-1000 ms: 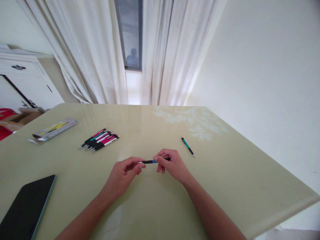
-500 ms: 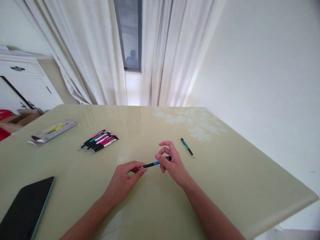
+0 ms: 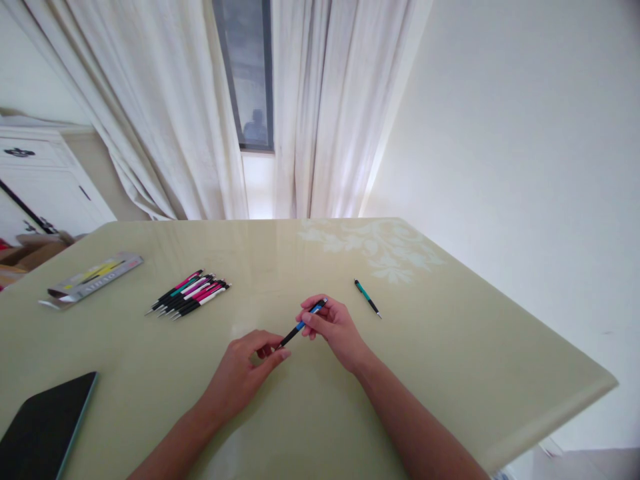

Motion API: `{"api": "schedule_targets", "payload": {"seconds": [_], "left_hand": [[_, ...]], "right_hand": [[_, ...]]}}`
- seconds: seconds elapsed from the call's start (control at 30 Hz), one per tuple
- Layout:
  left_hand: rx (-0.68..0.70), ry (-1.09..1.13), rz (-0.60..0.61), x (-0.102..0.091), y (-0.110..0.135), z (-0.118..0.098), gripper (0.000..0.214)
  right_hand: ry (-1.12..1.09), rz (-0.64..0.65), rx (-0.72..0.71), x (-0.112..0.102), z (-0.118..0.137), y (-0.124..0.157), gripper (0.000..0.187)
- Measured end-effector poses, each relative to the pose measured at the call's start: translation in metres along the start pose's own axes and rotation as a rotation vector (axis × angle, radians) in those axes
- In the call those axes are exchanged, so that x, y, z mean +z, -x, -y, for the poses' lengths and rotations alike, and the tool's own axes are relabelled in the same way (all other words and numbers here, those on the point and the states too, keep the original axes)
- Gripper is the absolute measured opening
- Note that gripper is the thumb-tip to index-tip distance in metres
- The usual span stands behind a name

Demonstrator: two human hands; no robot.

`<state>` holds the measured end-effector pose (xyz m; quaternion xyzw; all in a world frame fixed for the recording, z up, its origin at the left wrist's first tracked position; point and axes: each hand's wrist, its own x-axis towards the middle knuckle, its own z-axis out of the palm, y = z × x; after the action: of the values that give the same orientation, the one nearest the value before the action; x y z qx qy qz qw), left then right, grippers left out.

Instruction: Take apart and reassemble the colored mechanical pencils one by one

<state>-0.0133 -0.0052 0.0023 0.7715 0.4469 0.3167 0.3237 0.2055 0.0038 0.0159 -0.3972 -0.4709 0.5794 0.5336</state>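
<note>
My right hand (image 3: 334,328) grips a black and blue pen (image 3: 301,325) by its upper part, tilted with the tip pointing down-left. My left hand (image 3: 246,370) rests on the pale green table (image 3: 450,347), thumb and fingers pinched close at the pen's tip. A single green and black pen (image 3: 367,298) lies on the table to the right of my right hand. A bunch of several pens (image 3: 187,293) in pink, green and white lies to the left.
A flat pen package (image 3: 90,277) lies at the far left. A dark tablet (image 3: 43,427) sits at the table's near left corner. White curtains, a window and a white cabinet stand behind the table.
My right hand has tilted the pen from level to steeply slanted, its top end raised. My left hand has moved slightly down, staying at the tip. The camera view has shifted.
</note>
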Motion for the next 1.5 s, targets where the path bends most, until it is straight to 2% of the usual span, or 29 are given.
{"api": "schedule_targets", "payload": {"seconds": [0.07, 0.13, 0.2, 0.27, 0.3, 0.33, 0.4, 0.5, 0.6, 0.7, 0.83, 0.97, 1.1, 1.17, 1.27, 1.33, 1.37, 1.43, 1.5], "left_hand": [[-0.015, -0.015, -0.028, -0.007, -0.004, 0.006, 0.036], [-0.083, -0.085, -0.13, -0.02, -0.009, 0.018, 0.042], [-0.18, -0.242, -0.24, -0.037, -0.013, 0.035, 0.046], [-0.222, -0.519, -0.32, -0.053, -0.013, 0.05, 0.049], [-0.289, -0.653, -0.36, -0.06, -0.012, 0.057, 0.051], [-0.36, -0.738, -0.374, -0.066, -0.01, 0.062, 0.052], [-0.438, -0.824, -0.35, -0.073, -0.006, 0.067, 0.052], [-0.452, -0.856, -0.327, -0.078, -0.004, 0.066, 0.046], [-0.446, -0.863, -0.34, -0.079, -0.005, 0.065, 0.041], [-0.461, -0.859, -0.349, -0.078, -0.006, 0.065, 0.041], [-0.5, -0.856, -0.347, -0.076, -0.008, 0.067, 0.04], [-0.484, -0.859, -0.319, -0.077, -0.008, 0.073, 0.035], [-0.432, -0.841, -0.341, -0.076, -0.01, 0.086, 0.037], [-0.351, -0.793, -0.347, -0.07, -0.012, 0.089, 0.036], [-0.154, -0.565, -0.292, -0.051, -0.015, 0.076, 0.027], [-0.091, -0.333, -0.205, -0.034, -0.015, 0.057, 0.025], [-0.074, -0.234, -0.158, -0.025, -0.013, 0.046, 0.026], [-0.049, -0.11, -0.104, -0.013, -0.009, 0.028, 0.027], [-0.014, -0.054, -0.101, -0.007, -0.004, 0.017, 0.026]], "right_hand": [[0.076, -0.123, -0.038, -0.016, 0.005, -0.005, 0.044], [0.219, -0.339, -0.138, -0.044, 0.014, -0.01, 0.051], [0.486, -0.534, -0.193, -0.08, 0.022, -0.013, 0.053], [0.84, -0.655, -0.135, -0.116, 0.026, -0.014, 0.05], [1.005, -0.709, -0.079, -0.131, 0.025, -0.015, 0.047], [1.137, -0.749, -0.033, -0.144, 0.022, -0.015, 0.044], [1.196, -0.758, 0.001, -0.16, 0.014, -0.015, 0.041], [1.223, -0.76, 0.006, -0.166, 0.005, -0.015, 0.039], [1.253, -0.757, -0.041, -0.161, 0.005, -0.015, 0.04], [1.245, -0.707, -0.182, -0.143, 0.011, -0.016, 0.043], [1.161, -0.499, -0.373, -0.1, 0.015, -0.013, 0.038], [1.179, -0.267, -0.442, -0.055, 0.01, -0.006, 0.026], [1.229, -0.099, -0.495, -0.032, 0.001, 0.0, 0.02], [1.235, -0.047, -0.481, -0.026, -0.003, 0.002, 0.019], [1.245, 0.042, -0.47, -0.017, -0.007, 0.005, 0.029], [1.281, 0.109, -0.465, -0.01, -0.009, 0.006, 0.044], [1.307, 0.149, -0.448, -0.007, -0.01, 0.006, 0.045], [1.351, 0.23, -0.373, -0.002, -0.01, 0.006, 0.031], [1.348, 0.299, -0.292, -0.001, -0.01, 0.006, 0.021]]}}
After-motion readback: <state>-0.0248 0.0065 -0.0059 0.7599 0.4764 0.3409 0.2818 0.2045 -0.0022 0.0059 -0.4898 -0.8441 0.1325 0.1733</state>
